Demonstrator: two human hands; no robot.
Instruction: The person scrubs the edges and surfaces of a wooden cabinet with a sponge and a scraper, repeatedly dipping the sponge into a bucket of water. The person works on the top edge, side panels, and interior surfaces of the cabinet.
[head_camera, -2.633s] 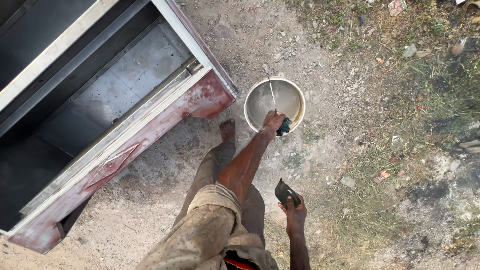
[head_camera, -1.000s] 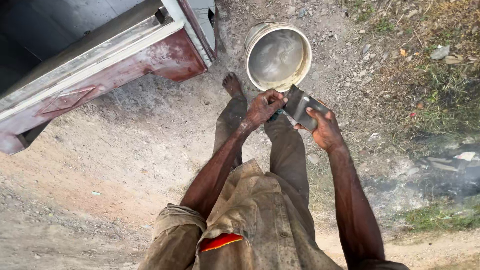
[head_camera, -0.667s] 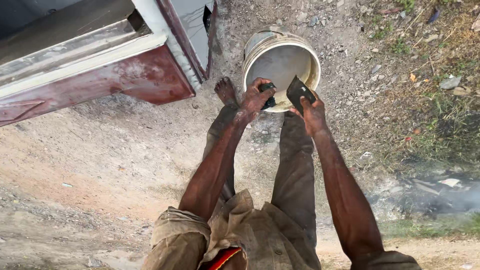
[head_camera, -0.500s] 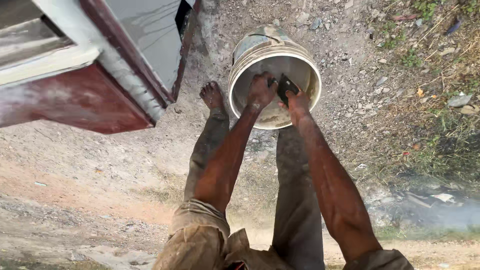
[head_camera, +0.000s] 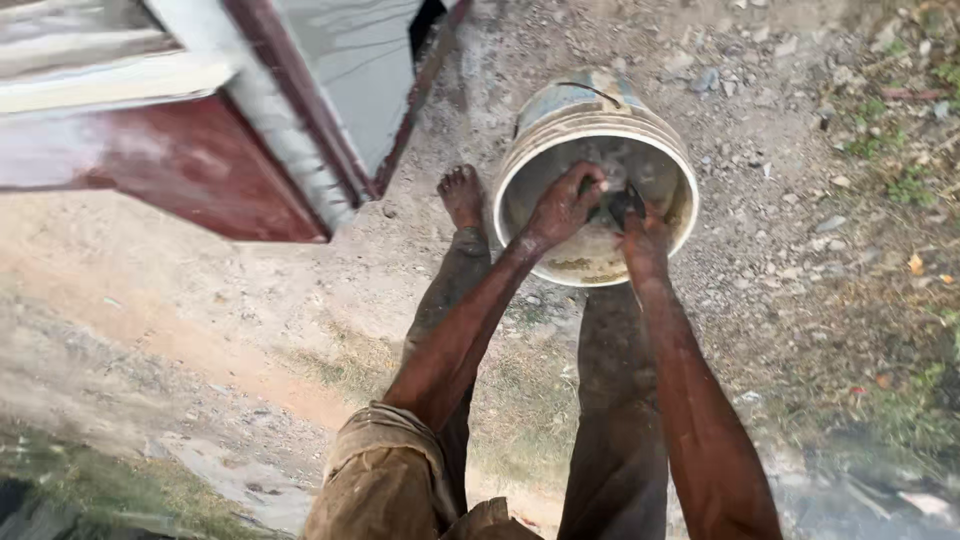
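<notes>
Nearest, both forearms run side by side down toward the bucket; the left hand (head_camera: 563, 208) is clenched on something dark and small, hard to make out, over the pale bucket (head_camera: 665, 160); the right hand (head_camera: 645, 238), just beside it, grasps a dark flat tool (head_camera: 625, 203) pointing into the bucket's mouth; beyond, bare gravel ground (head_camera: 770, 110).

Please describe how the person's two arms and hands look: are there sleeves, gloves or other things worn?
Both forearms are bare and smeared with grey dust. The left hand and right hand wear no gloves, and no rings or watch are visible. A khaki sleeve, dirty, is rolled up at the left elbow.
</notes>
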